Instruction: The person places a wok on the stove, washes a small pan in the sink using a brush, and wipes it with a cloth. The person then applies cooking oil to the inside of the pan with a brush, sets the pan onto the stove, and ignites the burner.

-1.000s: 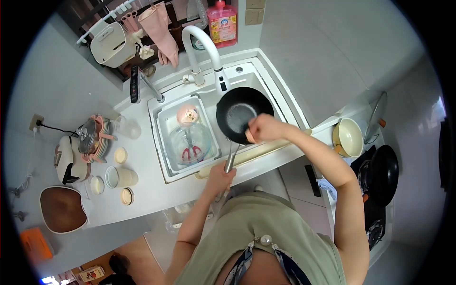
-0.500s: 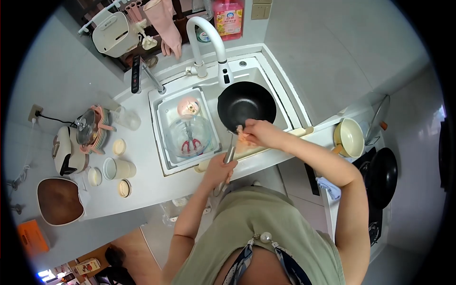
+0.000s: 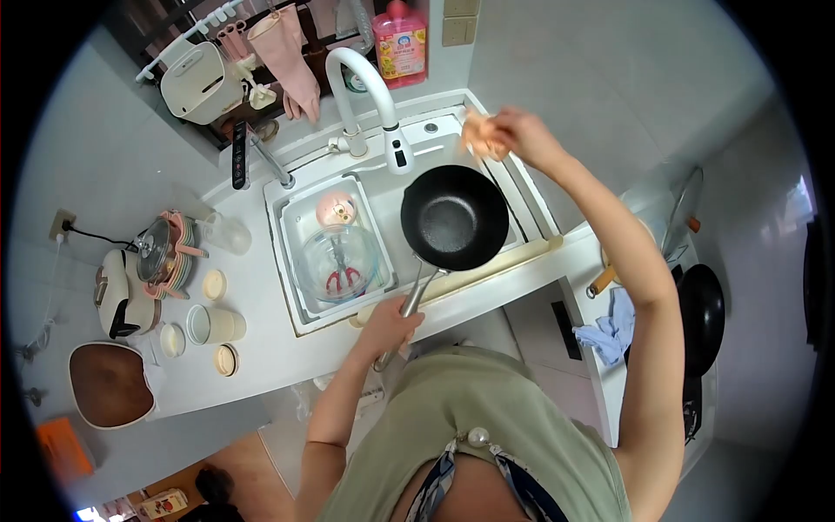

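Note:
My left hand (image 3: 390,329) is wrapped round the metal handle of a black frying pan (image 3: 454,217). The pan is tilted over the right basin of the white sink (image 3: 544,217), its dark inside facing up. Beyond the pan, at the sink's far right corner, my right hand (image 3: 526,137) grips a crumpled peach-coloured cloth (image 3: 481,139), blurred by motion and apart from the pan. In the left basin, a glass bowl (image 3: 317,270) with a red-ended whisk (image 3: 342,278) stands in a drain basket, near a pink round item (image 3: 337,209).
A white faucet (image 3: 370,74) arches behind the basins. Jars and lids, including an open jar (image 3: 216,325), stand on the left counter. To the right are a blue cloth (image 3: 609,326) and a second black pan (image 3: 703,317) on the stove. A pink soap bottle (image 3: 402,48) stands behind the sink.
My right hand has lifted the peach cloth from the pan's near rim by the handle and carried it up to the sink's far right corner. My left hand still grips the handle.

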A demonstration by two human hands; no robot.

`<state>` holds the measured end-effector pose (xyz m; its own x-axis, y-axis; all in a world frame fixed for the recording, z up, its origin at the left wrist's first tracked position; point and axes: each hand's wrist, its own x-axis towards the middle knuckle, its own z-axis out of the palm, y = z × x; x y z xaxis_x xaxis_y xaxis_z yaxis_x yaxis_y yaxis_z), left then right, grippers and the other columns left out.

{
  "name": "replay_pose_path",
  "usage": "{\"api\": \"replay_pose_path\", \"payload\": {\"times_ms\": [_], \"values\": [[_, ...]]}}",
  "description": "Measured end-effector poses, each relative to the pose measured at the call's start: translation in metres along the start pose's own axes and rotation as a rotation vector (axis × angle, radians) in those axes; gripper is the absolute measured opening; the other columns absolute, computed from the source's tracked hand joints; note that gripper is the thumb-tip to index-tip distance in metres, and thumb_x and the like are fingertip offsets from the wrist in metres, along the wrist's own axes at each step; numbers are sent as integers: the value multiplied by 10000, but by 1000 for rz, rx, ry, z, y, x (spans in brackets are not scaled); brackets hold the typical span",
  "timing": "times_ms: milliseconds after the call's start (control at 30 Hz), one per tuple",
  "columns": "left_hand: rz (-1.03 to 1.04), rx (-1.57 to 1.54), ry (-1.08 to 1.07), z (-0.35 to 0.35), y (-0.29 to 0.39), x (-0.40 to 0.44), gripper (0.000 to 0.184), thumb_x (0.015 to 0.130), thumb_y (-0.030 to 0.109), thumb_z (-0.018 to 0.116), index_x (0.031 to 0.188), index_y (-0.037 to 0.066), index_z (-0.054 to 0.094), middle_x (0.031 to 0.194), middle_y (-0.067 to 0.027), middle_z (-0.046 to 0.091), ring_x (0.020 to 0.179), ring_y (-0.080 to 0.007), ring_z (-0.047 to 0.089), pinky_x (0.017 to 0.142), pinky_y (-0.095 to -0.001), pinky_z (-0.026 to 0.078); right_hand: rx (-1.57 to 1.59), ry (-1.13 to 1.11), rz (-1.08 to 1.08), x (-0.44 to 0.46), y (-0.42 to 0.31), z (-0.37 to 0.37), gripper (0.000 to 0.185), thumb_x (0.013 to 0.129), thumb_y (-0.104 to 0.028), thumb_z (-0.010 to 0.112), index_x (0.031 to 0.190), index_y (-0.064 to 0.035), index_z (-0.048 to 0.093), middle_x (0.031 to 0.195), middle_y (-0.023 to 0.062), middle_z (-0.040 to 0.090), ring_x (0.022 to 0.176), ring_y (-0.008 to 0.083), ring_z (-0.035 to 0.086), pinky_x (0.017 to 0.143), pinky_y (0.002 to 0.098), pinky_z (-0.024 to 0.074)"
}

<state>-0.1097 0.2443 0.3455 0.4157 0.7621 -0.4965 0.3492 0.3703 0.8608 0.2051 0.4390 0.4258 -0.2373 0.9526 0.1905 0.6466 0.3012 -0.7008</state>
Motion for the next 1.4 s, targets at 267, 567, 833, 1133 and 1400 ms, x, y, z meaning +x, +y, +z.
{"api": "replay_pose_path", "payload": {"times_ms": [267,567,833,1133,1400], "values": [[82,102,28,12,4,-1,188,805,178,576,742,19,497,500,-31,492,382,-96,474,378,-250,386,-120,-70,320,-28,20,44,196,768,-173,586,810,6,653,690,170,622,661,259,613,644,363,464],[119,238,81,2,6,1,189,801,177,563,722,20,491,507,-41,500,380,-117,489,382,-270,402,173,-107,-322,-28,-52,108,73,810,-58,562,841,5,581,757,92,491,663,199,501,626,288,426],[57,97,159,-6,2,-3,178,806,178,583,779,10,531,520,-55,517,393,-121,504,388,-264,403,95,-742,-568,-81,-39,89,109,803,-51,562,873,-45,645,805,75,495,765,219,511,696,315,427],[37,138,165,-18,-14,-17,230,800,205,602,707,22,498,485,-54,499,405,-125,516,411,-270,391,374,163,-84,-55,-60,-41,190,855,-159,511,977,-37,589,852,33,517,829,158,539,736,274,449],[143,256,192,6,-2,-10,247,778,226,613,708,25,486,521,-123,514,432,-246,511,454,-349,410,-796,-102,-706,-41,-35,94,196,790,-137,499,940,-44,583,1005,65,509,962,224,523,761,316,481]]}}
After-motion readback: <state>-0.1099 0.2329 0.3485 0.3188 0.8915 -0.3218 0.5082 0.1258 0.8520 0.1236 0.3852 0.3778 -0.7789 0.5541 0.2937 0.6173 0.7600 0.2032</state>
